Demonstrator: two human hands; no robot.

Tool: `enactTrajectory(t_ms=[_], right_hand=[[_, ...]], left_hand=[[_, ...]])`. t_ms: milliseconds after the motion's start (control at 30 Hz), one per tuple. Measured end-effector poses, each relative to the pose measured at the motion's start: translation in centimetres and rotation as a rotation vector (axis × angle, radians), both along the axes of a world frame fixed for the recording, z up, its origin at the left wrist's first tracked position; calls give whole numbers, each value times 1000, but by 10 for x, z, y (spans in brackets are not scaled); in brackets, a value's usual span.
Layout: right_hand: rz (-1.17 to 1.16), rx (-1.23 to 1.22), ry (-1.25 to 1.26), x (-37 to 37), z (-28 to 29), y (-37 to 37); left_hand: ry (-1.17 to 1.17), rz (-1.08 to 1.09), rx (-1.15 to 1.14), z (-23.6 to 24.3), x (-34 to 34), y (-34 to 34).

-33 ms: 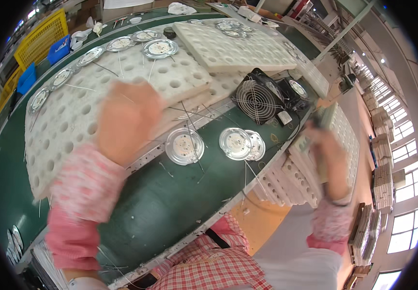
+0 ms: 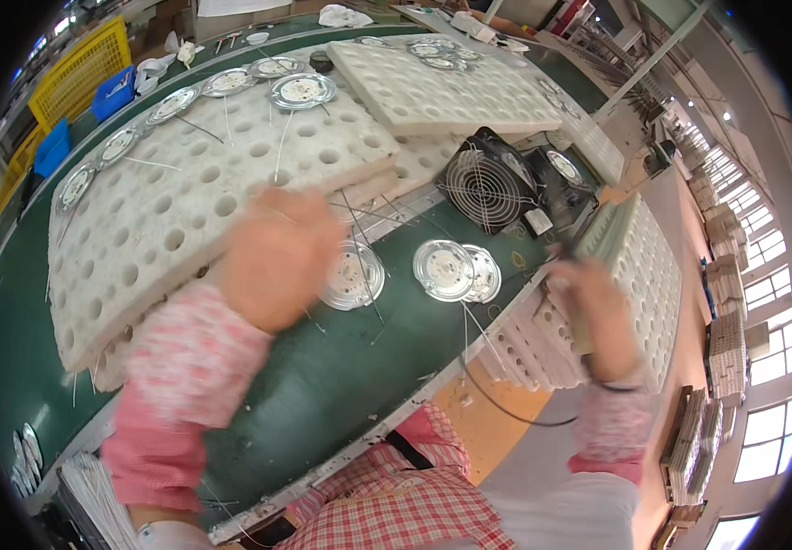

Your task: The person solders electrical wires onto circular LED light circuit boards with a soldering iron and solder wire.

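Observation:
My left hand (image 2: pixel 286 261) is blurred over the near edge of the perforated white foam board (image 2: pixel 153 247), partly covering a round silver disc (image 2: pixel 355 280) with thin wires. Its fingers are smeared, so what they hold, if anything, is unclear. To the right, my right hand (image 2: pixel 598 307) is closed around a slim dark corded tool (image 2: pixel 558 252), too blurred to name. A grey cord (image 2: pixel 524 420) loops below that hand. Two overlapping silver discs (image 2: pixel 444 270) lie on the green tabletop (image 2: pixel 323 394) between my hands.
A black fan (image 2: pixel 492 188) with a wire guard stands beyond the discs. More discs (image 2: pixel 302 91) line the foam board's far edge. Another foam board (image 2: pixel 451 92) lies behind. Stacked foam boards (image 2: pixel 648 275) stand at the right. Yellow (image 2: pixel 80 73) and blue bins (image 2: pixel 112 92) are far left.
My left hand has moved right and nearer, from over the foam board toward the single disc. My right hand has shifted slightly left with the dark tool.

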State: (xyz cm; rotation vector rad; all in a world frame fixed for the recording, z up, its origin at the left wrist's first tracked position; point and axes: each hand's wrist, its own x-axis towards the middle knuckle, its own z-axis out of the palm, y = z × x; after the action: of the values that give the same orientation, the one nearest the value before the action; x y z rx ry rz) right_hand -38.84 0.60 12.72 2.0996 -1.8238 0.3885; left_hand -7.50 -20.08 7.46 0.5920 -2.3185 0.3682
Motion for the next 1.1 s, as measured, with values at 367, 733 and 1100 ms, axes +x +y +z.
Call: enactTrajectory(t_ms=[367,733,1100], right_hand=[[283,70,-94,-25,-133,-44],[266,189,-356,-8,-146,-38],[290,225,-478,11,-138,-68]], left_hand=[[25,11,537,-130,-156,51],[-300,-23,478,-112,-50,126],[-19,340,290,12,104,7]])
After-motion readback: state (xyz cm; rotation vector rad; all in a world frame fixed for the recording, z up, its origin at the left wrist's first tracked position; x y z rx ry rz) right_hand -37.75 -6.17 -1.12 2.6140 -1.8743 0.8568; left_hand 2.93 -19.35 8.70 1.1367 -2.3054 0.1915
